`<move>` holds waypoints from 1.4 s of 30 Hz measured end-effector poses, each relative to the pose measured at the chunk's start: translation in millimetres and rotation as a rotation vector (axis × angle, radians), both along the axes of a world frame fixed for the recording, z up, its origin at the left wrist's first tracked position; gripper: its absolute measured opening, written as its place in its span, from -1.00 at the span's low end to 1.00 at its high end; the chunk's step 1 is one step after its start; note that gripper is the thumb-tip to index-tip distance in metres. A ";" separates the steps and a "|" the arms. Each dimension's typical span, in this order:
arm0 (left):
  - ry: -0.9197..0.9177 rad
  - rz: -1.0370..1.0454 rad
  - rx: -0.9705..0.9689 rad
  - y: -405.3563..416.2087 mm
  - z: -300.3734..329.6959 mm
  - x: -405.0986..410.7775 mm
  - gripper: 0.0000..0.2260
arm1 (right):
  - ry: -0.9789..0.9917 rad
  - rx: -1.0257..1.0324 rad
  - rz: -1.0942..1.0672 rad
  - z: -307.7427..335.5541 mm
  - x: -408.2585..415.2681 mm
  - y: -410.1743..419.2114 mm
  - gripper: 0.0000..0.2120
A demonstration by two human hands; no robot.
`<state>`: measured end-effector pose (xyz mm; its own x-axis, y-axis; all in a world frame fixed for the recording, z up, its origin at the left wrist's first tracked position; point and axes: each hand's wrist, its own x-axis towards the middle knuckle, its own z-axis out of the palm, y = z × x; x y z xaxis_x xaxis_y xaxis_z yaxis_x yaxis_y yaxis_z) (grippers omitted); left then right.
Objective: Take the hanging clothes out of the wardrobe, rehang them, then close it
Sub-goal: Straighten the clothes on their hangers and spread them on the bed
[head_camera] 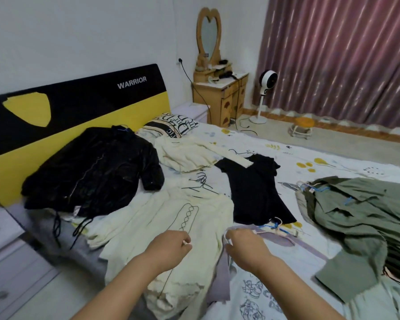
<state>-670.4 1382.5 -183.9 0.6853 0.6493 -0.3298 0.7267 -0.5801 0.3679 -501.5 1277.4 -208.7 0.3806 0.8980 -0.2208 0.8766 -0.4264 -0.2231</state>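
Clothes lie spread over the bed [310, 158]. A cream garment with a dark lace pattern [176, 218] lies nearest me. My left hand [169, 244] hovers on it with fingers curled; whether it pinches the fabric I cannot tell. My right hand [243, 243] grips the cream garment's right edge, beside a lilac garment [275, 239]. A black jacket [95, 169] lies at the left, a black top [254, 192] in the middle, a cream sweater [185, 153] behind it, and a green garment [360, 218] at the right. Loose black hangers [202, 183] lie between them. No wardrobe is in view.
A black and yellow headboard [79, 107] stands at the left. A pillow [171, 127] lies at the bed's head. A wooden dressing table with a heart mirror [219, 88], a standing fan [264, 88], a small stool [301, 128] and pink curtains [344, 54] are beyond.
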 end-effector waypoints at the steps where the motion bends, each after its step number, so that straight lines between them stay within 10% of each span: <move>1: 0.002 0.011 -0.006 8.1 -2.0 -1.8 -0.71 | -0.003 -0.003 0.005 -1.1 -0.3 10.4 -0.71; 42: 0.162 -0.219 0.050 436.0 -262.7 156.5 -0.64 | 0.012 -0.224 -0.542 -237.1 133.1 345.4 -0.54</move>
